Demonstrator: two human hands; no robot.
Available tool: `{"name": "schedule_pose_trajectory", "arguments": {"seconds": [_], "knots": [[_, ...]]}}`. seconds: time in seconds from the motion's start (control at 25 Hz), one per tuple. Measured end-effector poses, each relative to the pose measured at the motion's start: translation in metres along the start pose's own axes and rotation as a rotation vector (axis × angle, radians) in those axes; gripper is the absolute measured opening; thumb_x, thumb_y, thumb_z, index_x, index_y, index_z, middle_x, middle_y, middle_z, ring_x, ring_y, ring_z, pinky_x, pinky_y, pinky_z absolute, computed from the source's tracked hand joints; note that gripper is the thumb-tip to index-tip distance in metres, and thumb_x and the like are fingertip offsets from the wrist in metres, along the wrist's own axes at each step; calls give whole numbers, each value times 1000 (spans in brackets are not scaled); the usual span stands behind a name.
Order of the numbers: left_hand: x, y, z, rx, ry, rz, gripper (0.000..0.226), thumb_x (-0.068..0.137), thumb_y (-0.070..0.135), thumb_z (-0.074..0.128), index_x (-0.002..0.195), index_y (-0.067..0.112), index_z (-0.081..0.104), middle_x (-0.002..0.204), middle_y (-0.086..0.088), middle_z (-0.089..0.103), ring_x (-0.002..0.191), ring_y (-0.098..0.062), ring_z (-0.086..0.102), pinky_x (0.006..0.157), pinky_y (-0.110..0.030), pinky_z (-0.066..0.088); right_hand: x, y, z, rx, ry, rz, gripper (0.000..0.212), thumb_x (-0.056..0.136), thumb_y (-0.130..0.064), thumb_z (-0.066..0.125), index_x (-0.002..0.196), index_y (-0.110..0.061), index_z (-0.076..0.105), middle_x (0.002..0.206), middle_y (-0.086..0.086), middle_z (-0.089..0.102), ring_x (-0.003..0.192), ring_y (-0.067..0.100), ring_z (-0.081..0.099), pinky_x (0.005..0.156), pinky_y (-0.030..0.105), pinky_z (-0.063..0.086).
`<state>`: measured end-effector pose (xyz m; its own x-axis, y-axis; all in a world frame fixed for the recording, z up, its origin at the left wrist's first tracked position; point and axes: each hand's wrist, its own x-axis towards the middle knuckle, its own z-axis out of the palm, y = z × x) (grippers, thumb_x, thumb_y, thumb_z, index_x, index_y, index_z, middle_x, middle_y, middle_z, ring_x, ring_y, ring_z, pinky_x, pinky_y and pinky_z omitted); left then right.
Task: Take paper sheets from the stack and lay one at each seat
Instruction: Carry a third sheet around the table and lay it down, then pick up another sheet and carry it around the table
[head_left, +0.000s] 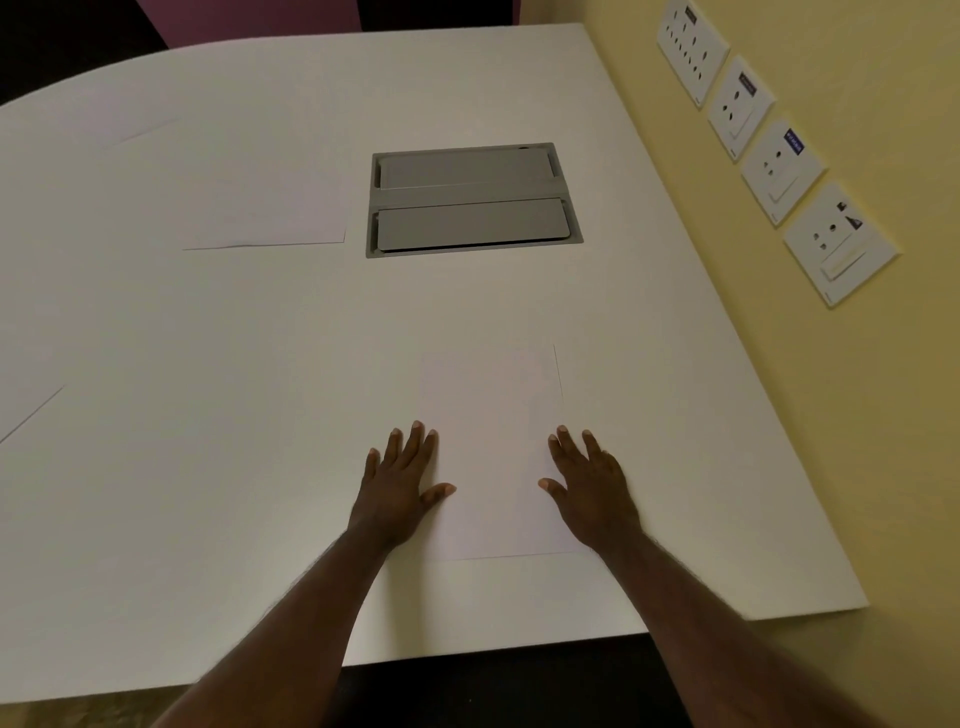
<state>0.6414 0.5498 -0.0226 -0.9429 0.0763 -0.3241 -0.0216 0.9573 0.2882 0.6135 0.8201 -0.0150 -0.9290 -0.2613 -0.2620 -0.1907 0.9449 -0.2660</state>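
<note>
A white paper sheet (493, 447) lies flat on the white table (208, 364) near its front edge. My left hand (400, 483) rests flat with spread fingers on the sheet's left edge. My right hand (592, 488) lies flat on its right edge. Neither hand grips anything. The paper stack (270, 208) lies mid-table, left of the grey box. Another sheet (26, 405) pokes in at the left edge, and one more sheet (140, 132) lies at the far left.
A grey cable box (470, 200) with two closed lids is set into the table's middle. A yellow wall (831, 415) with several white socket plates (779, 171) runs along the table's right side. The table's front edge is close to me.
</note>
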Motion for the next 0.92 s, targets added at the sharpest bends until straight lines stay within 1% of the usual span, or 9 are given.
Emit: {"name": "schedule_pose_trajectory", "arguments": {"seconds": [0.12,0.24,0.32,0.4,0.48,0.64,0.68,0.8,0.92], "knots": [[-1,3,0,-3,-14,-9,93,72,77,0,151,28,-7,156,9,-17,148,-22,-11,118,-44,-1,1,1,0,-15,-30,-3,61,101,-42,33,153,-19,9,163,-3,3,150,26,0,119,41,8],[0,3,0,-7,-21,-9,95,71,78,-2,151,28,-8,150,11,-23,148,-22,-12,118,-45,-2,3,0,-1,-44,-56,5,62,101,-42,31,153,-19,6,163,-2,0,150,27,-2,119,42,7],[-1,3,-2,1,-24,-2,97,69,80,-5,150,27,-10,150,10,-24,148,-23,-13,118,-46,-2,4,-5,-7,-4,-98,37,65,100,-44,34,154,-20,6,163,-3,-2,150,27,-3,119,45,9],[-4,7,-11,-18,5,-4,92,75,78,4,149,27,-13,152,10,-24,147,-21,-16,117,-46,-5,4,-15,-18,89,-81,79,69,98,-48,38,154,-24,6,163,-5,-5,150,29,-3,118,49,13],[-11,14,-31,-41,46,7,86,81,74,14,149,30,-15,153,11,-24,144,-15,-21,117,-46,-8,2,-25,-37,129,-1,86,71,97,-51,40,153,-25,6,163,-4,-8,149,31,-4,117,53,15],[-34,23,-83,-39,157,76,82,84,74,17,149,35,-15,156,13,-21,144,-15,-21,117,-46,-10,-11,-48,-88,50,197,-27,71,96,-47,43,153,-23,7,160,-1,-12,149,32,-3,117,53,12],[-42,24,-99,-47,194,89,81,84,74,17,149,36,-14,156,13,-20,144,-16,-21,117,-46,-10,-15,-57,-104,23,263,-78,71,96,-45,46,153,-22,10,159,-1,-11,149,33,1,117,54,14],[-72,23,-148,-31,296,119,79,86,73,20,148,37,-14,156,13,-20,145,-15,-21,119,-46,-8,-28,-90,-151,-63,456,-253,70,93,-39,55,151,-16,23,159,4,5,147,34,15,114,56,24],[-118,12,-202,-5,411,105,78,88,71,23,149,38,-13,156,15,-21,145,-14,-22,119,-46,-9,-41,-140,-194,-122,578,-389,68,92,-46,43,150,-16,22,159,6,15,146,29,18,114,51,22]]}}
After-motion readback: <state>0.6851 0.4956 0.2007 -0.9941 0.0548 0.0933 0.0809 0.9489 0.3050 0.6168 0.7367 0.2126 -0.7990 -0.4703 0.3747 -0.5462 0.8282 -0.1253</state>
